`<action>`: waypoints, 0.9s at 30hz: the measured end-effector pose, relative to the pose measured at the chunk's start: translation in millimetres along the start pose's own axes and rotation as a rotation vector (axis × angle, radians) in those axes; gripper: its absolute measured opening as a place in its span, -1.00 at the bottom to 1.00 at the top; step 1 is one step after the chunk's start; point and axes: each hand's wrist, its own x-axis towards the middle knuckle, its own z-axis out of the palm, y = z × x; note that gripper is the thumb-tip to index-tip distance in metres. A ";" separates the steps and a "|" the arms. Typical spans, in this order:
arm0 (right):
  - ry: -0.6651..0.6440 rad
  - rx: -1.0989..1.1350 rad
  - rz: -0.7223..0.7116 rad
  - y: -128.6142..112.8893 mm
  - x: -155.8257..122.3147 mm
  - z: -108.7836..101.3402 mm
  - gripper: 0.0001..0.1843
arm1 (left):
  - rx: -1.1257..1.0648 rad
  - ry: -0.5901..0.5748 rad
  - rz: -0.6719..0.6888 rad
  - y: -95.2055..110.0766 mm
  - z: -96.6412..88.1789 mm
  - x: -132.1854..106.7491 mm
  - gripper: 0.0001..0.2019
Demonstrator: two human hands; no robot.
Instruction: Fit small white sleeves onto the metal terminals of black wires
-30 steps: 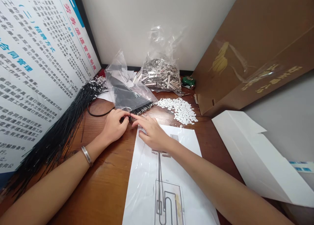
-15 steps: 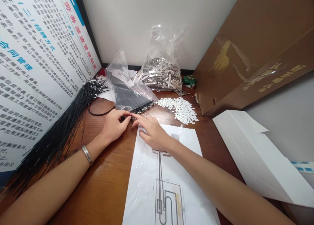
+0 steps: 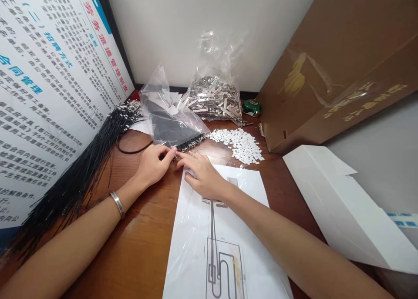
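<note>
My left hand (image 3: 152, 165) and my right hand (image 3: 204, 176) meet fingertip to fingertip at the mouth of a clear plastic bag of black wires (image 3: 170, 121), pinching at the metal-tipped wire ends (image 3: 187, 145) that stick out of it. Both hands have their fingers drawn together in a pinch on those ends. My right palm rests on a sleeved paper sheet with a wire diagram (image 3: 225, 242). A silver bangle (image 3: 116, 204) is on my left wrist.
A long bundle of black wires (image 3: 81, 173) lies along a printed poster board (image 3: 42, 85) at left. Behind are a bag of metal clips (image 3: 214, 99), a heap of small white plastic pieces (image 3: 240, 144), a brown cardboard box (image 3: 333, 68) and a white folded card (image 3: 342, 212) at right.
Almost nothing moved; my left fingers shifted slightly right over the wire ends, and the view drifted a little.
</note>
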 end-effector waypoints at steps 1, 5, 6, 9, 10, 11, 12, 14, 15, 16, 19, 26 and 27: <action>0.000 -0.003 0.001 -0.1 -0.1 0.0 -0.70 | 0.011 -0.001 -0.007 -0.3 0.9 0.5 -0.65; -0.003 -0.012 0.001 -0.4 -0.6 0.3 -0.69 | 0.022 -0.006 -0.018 -3.4 3.2 1.0 -0.73; -0.002 -0.014 -0.001 -0.4 -0.7 0.4 -0.68 | 0.016 -0.005 -0.024 -3.8 3.2 1.0 -0.74; 0.010 -0.014 0.002 -0.2 -0.7 0.5 -0.68 | 0.005 0.004 -0.051 -3.1 2.1 1.1 -0.74; 0.015 -0.016 0.004 -0.2 -0.6 0.7 -0.68 | 0.005 0.007 -0.061 -2.5 1.7 1.1 -0.75; 0.019 -0.019 0.007 -0.3 -0.6 1.1 -0.68 | 0.006 0.008 -0.073 -1.9 1.4 1.2 -0.76; 0.025 -0.027 0.011 -0.4 -0.6 1.7 -0.68 | 0.008 0.007 -0.086 -1.4 1.3 1.1 -0.77; 0.049 -0.060 0.019 -0.9 -0.7 3.6 -0.70 | 0.012 0.001 -0.107 -1.3 1.6 0.7 -0.78; 0.070 -0.087 0.023 -1.2 -1.0 4.8 -0.71 | 0.011 -0.004 -0.114 -1.6 2.0 0.4 -0.78; 0.096 -0.120 0.025 -1.6 -1.3 6.1 -0.72 | 0.006 -0.008 -0.120 -2.0 2.3 0.1 -0.79; 0.162 -0.226 0.017 -2.0 -2.5 9.9 -0.71 | -0.020 -0.013 -0.133 -3.1 2.5 -0.5 -0.79; 0.072 -0.352 0.075 -1.6 -2.6 12.6 -0.40 | -0.078 -0.016 -0.152 0.9 -1.0 -0.7 -0.77; 0.051 -0.355 0.085 -1.7 -2.2 12.2 -0.38 | -0.089 -0.016 -0.152 1.4 -1.4 -0.8 -0.77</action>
